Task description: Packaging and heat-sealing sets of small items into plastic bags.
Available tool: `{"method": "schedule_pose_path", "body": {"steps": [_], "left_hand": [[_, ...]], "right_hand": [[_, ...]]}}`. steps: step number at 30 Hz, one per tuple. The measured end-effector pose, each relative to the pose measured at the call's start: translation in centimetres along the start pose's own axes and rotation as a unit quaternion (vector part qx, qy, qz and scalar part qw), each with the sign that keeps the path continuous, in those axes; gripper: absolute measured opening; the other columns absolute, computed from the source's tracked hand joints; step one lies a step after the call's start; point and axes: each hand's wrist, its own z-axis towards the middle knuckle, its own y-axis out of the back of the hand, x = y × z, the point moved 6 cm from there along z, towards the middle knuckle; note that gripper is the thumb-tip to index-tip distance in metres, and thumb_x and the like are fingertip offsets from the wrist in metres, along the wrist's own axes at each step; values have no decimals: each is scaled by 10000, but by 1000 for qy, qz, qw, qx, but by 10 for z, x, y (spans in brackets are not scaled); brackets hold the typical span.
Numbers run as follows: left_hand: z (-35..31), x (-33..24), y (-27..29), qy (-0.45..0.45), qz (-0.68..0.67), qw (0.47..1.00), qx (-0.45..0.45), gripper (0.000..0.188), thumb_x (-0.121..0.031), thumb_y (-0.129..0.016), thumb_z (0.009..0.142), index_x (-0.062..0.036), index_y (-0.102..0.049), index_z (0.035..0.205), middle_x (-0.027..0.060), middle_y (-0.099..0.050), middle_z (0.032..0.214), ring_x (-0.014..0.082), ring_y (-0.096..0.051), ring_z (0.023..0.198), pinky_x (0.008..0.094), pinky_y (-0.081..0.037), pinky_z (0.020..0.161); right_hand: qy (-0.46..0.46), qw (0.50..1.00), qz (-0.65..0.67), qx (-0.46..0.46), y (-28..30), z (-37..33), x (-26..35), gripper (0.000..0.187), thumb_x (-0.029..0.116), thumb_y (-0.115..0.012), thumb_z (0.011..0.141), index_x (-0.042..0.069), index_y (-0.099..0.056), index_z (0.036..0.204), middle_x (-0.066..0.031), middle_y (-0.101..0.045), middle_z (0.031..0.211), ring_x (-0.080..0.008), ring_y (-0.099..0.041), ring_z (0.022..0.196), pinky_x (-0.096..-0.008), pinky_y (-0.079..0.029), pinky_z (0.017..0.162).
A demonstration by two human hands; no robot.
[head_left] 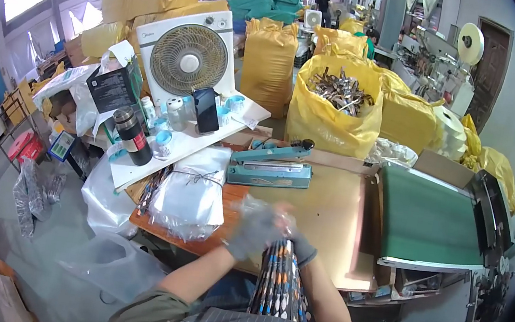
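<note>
My right hand (303,249), in a grey glove, is closed around the upper end of a bundle of slim, patterned sticks (280,279). Black, white, orange and blue show on them, and their lower ends rest against my striped apron. My left hand (255,232), also gloved, is at the bundle's top beside a crumpled clear plastic bag (254,205). Motion smears its fingers, so its grip is unclear. Left of it, a stack of clear plastic bags (191,188) lies on the table, tied with a dark cord. More patterned sticks (149,190) lie along that stack.
A teal bag sealer (269,173) stands beyond my hands. A white board (235,133) holds a thermos (132,137), phone (205,110) and jars, with a box fan (190,56) behind. Right is a green conveyor belt (431,215); ahead, a filled yellow sack (331,125).
</note>
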Motion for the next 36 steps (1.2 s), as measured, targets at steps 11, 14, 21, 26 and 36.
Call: {"method": "schedule_pose_path", "body": {"steps": [11, 14, 21, 26, 36], "left_hand": [[-113, 93, 10, -150, 366, 903, 169, 367, -309, -665, 812, -33, -488, 648, 119, -442, 574, 201, -449, 520, 342, -387, 523], [-120, 91, -9, -94, 339, 907, 230, 349, -305, -690, 792, -39, -511, 654, 124, -475, 571, 199, -466, 522, 340, -399, 529], [12, -6, -35, -266, 390, 881, 41, 130, -142, -586, 826, -54, -490, 821, 58, -448, 695, 119, -506, 606, 299, -404, 544], [101, 11, -2, -362, 575, 712, 178, 250, -226, -512, 849, -7, -584, 750, 191, -550, 633, 329, -563, 597, 406, -406, 549], [90, -48, -63, -263, 501, 814, 130, 274, -262, -601, 767, 8, -646, 762, 185, -604, 655, 260, -606, 612, 371, -425, 579]], "right_hand": [[47, 973, -167, -156, 18, -154, -74, 648, 494, -419, 917, 47, -297, 1370, -126, -459, 1285, -210, -519, 1103, -342, -435, 946], [-116, 881, -436, -140, 45, -163, -92, 418, 354, -506, 894, 9, -552, 1126, -177, -621, 1032, -222, -608, 920, -310, -452, 803], [331, 614, -654, -292, -72, -109, 101, 175, 217, -603, 769, 95, -507, 850, -153, -574, 693, -365, -578, 644, -424, -448, 568], [75, 556, -756, -337, -29, -85, 173, 232, 195, -593, 756, 81, -575, 957, -165, -617, 745, -354, -618, 681, -395, -493, 604], [160, 752, -547, -332, -17, -49, 186, 281, 239, -611, 705, 17, -609, 878, -124, -623, 743, -188, -580, 643, -323, -475, 603]]}}
